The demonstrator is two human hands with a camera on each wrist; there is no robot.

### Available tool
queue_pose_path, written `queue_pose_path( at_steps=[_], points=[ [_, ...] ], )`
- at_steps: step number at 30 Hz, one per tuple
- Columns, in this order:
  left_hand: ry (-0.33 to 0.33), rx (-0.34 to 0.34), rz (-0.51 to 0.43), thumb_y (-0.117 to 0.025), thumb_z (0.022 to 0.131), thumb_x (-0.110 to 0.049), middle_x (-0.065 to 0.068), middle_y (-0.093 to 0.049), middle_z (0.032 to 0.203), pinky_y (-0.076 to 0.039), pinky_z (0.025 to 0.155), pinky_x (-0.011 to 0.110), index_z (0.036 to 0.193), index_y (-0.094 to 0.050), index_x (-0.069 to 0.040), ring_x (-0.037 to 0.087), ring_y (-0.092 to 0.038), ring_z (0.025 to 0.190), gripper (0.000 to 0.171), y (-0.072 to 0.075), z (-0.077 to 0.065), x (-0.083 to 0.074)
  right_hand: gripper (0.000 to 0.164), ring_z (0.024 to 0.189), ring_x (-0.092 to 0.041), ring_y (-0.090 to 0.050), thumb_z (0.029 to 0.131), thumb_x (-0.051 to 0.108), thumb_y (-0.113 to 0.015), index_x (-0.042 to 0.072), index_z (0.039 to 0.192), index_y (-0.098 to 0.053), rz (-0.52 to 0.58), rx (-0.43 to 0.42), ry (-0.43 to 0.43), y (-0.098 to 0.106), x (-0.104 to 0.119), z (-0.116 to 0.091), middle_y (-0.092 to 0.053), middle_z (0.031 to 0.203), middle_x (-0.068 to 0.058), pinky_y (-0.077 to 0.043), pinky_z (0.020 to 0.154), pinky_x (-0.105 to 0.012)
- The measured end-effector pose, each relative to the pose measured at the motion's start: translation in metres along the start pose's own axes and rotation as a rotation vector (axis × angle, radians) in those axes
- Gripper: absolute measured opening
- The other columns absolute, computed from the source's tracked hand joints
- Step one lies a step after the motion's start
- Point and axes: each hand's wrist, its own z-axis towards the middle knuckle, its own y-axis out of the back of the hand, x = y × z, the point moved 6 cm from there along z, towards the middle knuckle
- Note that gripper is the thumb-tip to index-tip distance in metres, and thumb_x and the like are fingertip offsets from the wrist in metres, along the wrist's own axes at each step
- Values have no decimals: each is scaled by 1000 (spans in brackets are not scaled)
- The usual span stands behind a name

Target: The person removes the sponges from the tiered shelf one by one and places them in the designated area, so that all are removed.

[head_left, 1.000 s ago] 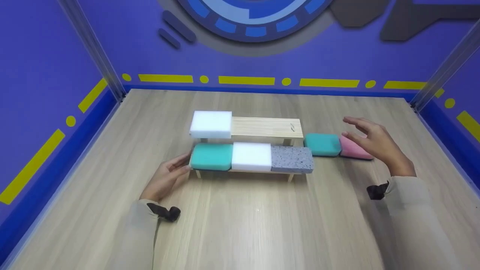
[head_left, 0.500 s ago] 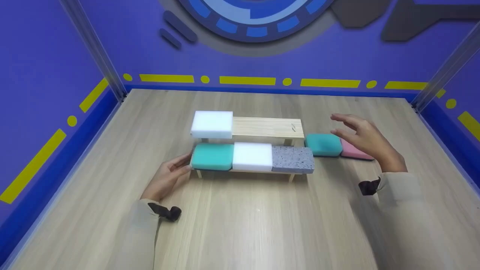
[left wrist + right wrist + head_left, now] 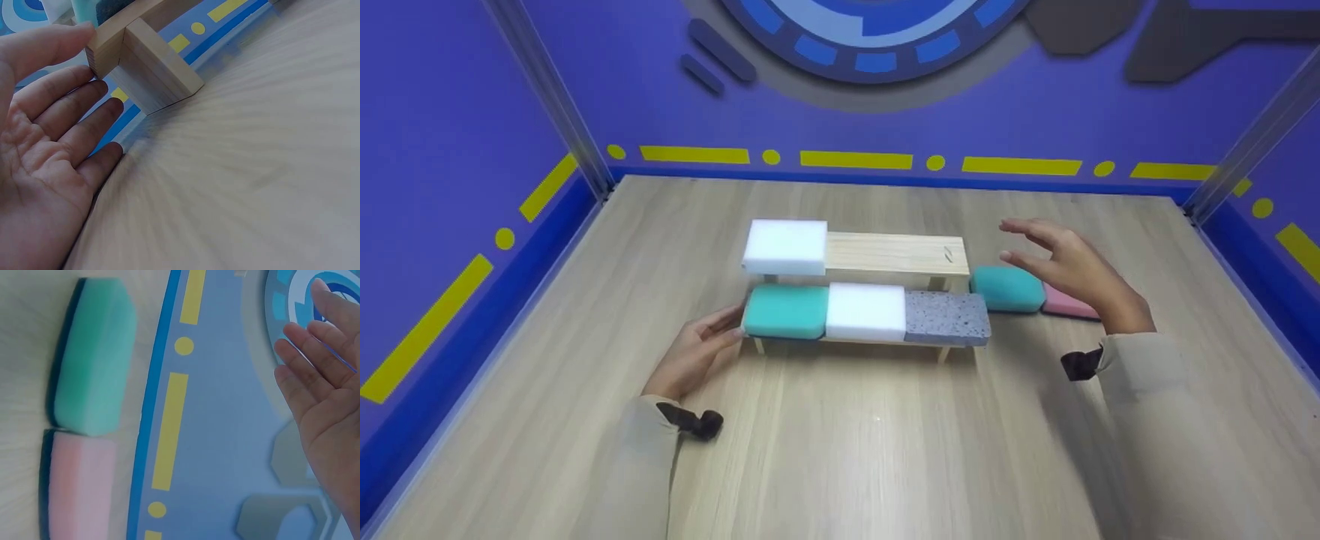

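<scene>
"Left hand [image 3: 690,352] first. What is it doing?"

"It pinches the left end of the front shelf [image 3: 163,59]. Thumb on one side, first finger on the other. The rest of its fingers are spread out."

"What sits on that shelf?"

"Three things in a row, side by side. On the left is a green sponge [image 3: 787,312], then a white block [image 3: 866,311], then a grey block [image 3: 946,316] with dark specks."

"And the right hand [image 3: 1069,266]?"

"It is up in the air, with its fingers and thumb apart. Near it, lower down, are the second green sponge [image 3: 95,357] and the pink sponge [image 3: 81,489]."

"Where are those two?"

"They lie flat on the bench [image 3: 870,450], end to end, to the right of the shelves. Both are dark at the bottom. From the head camera, the hand hides some of the pink one."

"What is behind the front shelf?"

"The back shelf [image 3: 892,253]. Its left end has the second white block [image 3: 786,246] on it. Pale wood shows beside that."

"And past that?"

"A blue wall [image 3: 870,124] with yellow bars [image 3: 855,160] low down."
</scene>
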Motion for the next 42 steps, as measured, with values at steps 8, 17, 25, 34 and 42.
queue_pose_path(
  at_steps=[8, 17, 25, 34, 42],
  points=[
    [-3, 8, -13, -62, 94, -16, 13, -34, 154, -39, 107, 18, 146, -35, 1, 23, -33, 142, 61, -1, 0, -2, 54, 135, -38, -41, 92, 32, -65, 8, 138, -52, -1, 12, 24, -6, 16, 11, -50, 143, -15, -36, 109, -58],
    [-32, 16, -53, -62, 93, -13, 13, -36, 153, -40, 106, 17, 145, -37, 1, 23, -34, 141, 59, -2, 0, -3, 57, 135, -41, -41, 92, 34, -64, 8, 140, -49, 7, 84, 63, -17, 37, 23, -48, 145, -15, -35, 110, -57],
    [-40, 17, -32, -62, 94, -13, 13, -36, 153, -40, 106, 17, 145, -37, 1, 23, -34, 141, 59, -3, 0, -4, 59, 137, -40, -37, 92, 33, -64, 9, 143, -46, 33, 141, 79, -28, 54, 33, -43, 149, -15, -32, 113, -55],
    [-34, 2, -15, -62, 93, -14, 12, -37, 153, -39, 107, 17, 145, -37, 1, 22, -35, 141, 59, -2, 0, -3, 61, 137, -38, -39, 92, 33, -65, 10, 144, -44, 32, 180, 75, -43, 70, 43, -41, 150, -13, -33, 113, -53],
    [-31, 0, -13, -61, 94, -12, 14, -36, 153, -39, 106, 17, 145, -36, 2, 24, -34, 141, 58, -1, 1, -2, 64, 137, -37, -39, 91, 31, -66, 8, 145, -41, 63, 204, 90, -53, 85, 51, -39, 151, -15, -32, 115, -50]
  ],
)
